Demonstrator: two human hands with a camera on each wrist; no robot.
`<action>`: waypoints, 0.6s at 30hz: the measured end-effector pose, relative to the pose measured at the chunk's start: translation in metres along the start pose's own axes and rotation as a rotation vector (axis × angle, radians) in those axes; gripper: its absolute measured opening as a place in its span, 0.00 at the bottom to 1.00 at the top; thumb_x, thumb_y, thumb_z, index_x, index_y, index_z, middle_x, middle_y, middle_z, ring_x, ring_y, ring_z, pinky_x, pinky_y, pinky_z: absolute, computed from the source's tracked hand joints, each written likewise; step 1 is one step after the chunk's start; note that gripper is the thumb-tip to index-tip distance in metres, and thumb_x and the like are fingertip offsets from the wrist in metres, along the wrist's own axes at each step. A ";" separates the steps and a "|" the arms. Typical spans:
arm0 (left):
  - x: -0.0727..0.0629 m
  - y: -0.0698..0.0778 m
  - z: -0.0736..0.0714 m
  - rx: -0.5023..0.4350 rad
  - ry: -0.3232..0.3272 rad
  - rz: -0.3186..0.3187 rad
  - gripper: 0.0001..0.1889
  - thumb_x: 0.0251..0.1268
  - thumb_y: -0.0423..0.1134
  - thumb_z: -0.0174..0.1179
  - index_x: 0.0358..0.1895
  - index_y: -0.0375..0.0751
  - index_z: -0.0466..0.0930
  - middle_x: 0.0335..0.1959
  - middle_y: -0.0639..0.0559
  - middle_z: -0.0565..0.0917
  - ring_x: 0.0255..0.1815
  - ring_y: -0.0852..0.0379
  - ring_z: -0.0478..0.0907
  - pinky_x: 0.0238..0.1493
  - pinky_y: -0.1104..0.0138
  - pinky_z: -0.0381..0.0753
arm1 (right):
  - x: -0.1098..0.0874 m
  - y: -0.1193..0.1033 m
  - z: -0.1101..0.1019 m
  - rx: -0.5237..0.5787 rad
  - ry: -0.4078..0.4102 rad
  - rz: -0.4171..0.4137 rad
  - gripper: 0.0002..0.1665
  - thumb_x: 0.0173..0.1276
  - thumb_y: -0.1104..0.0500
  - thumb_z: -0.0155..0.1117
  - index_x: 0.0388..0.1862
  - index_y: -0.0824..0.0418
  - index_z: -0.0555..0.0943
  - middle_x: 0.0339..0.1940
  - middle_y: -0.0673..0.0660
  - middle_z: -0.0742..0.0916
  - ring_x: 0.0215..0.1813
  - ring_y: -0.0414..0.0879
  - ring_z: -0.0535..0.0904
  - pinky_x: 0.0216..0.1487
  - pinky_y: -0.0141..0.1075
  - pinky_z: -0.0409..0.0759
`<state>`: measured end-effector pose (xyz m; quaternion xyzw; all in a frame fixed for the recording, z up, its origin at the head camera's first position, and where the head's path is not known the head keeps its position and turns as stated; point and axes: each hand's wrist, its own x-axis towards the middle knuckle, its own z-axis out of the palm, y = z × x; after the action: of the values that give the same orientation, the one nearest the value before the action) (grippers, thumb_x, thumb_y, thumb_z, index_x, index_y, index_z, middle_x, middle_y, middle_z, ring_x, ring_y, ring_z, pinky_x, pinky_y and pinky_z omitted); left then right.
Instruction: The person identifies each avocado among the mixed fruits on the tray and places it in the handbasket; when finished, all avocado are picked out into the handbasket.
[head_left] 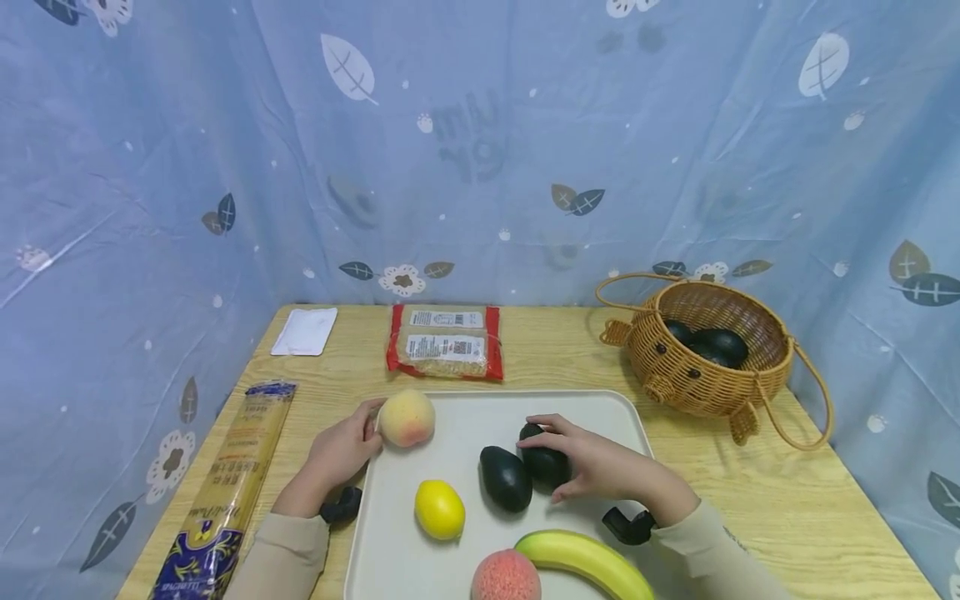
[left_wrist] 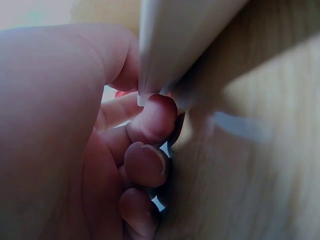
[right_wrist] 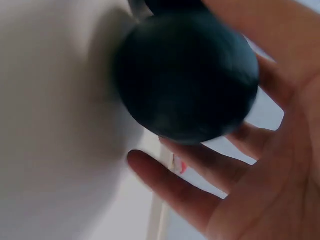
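Observation:
My left hand grips the left rim of the white tray beside a yellow peach. In the left wrist view the tray's wall lies between thumb and curled fingers. My right hand holds a dark avocado in the tray, fingers over its far side and thumb on the near side. The right wrist view shows this avocado large and blurred, with fingers bent behind it. A second avocado lies just left of it.
The tray also bears a lemon, a banana and a pink round fruit. A wicker basket with avocados stands at back right. A red-edged packet, white paper and spaghetti pack lie around the tray.

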<state>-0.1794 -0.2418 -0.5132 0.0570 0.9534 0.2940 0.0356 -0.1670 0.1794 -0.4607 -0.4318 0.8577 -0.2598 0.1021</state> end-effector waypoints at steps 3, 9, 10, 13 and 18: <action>0.000 -0.001 0.001 0.007 0.002 0.003 0.31 0.68 0.37 0.60 0.74 0.42 0.69 0.28 0.56 0.73 0.25 0.57 0.69 0.28 0.61 0.64 | 0.001 0.000 0.005 -0.002 0.003 0.017 0.43 0.58 0.58 0.84 0.72 0.50 0.77 0.78 0.66 0.68 0.69 0.60 0.76 0.63 0.50 0.78; -0.001 -0.002 0.002 0.004 0.011 0.002 0.30 0.68 0.37 0.61 0.74 0.42 0.69 0.28 0.56 0.73 0.25 0.57 0.69 0.28 0.61 0.65 | 0.003 -0.002 0.007 -0.015 0.022 0.050 0.41 0.57 0.60 0.84 0.70 0.50 0.79 0.77 0.64 0.70 0.66 0.58 0.78 0.62 0.50 0.79; -0.001 -0.003 0.002 0.001 0.012 0.001 0.31 0.67 0.37 0.61 0.74 0.42 0.70 0.28 0.56 0.73 0.25 0.57 0.69 0.28 0.61 0.65 | 0.003 -0.002 0.007 -0.015 0.025 0.053 0.41 0.57 0.60 0.84 0.69 0.50 0.79 0.77 0.63 0.70 0.67 0.58 0.78 0.62 0.51 0.79; -0.001 -0.002 0.002 -0.001 0.014 -0.004 0.31 0.67 0.37 0.60 0.74 0.42 0.69 0.28 0.56 0.73 0.24 0.57 0.69 0.28 0.61 0.64 | 0.002 -0.001 0.005 -0.018 0.034 0.071 0.40 0.57 0.60 0.84 0.69 0.49 0.79 0.78 0.62 0.70 0.67 0.58 0.78 0.62 0.53 0.78; -0.001 0.001 0.002 0.008 0.016 0.000 0.30 0.67 0.37 0.60 0.74 0.42 0.70 0.27 0.56 0.73 0.23 0.58 0.68 0.26 0.62 0.64 | -0.003 -0.001 -0.009 -0.024 0.100 0.083 0.39 0.58 0.63 0.82 0.69 0.52 0.80 0.79 0.63 0.69 0.67 0.59 0.78 0.59 0.51 0.80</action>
<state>-0.1780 -0.2400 -0.5136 0.0550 0.9549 0.2904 0.0276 -0.1685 0.1848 -0.4525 -0.3836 0.8819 -0.2662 0.0647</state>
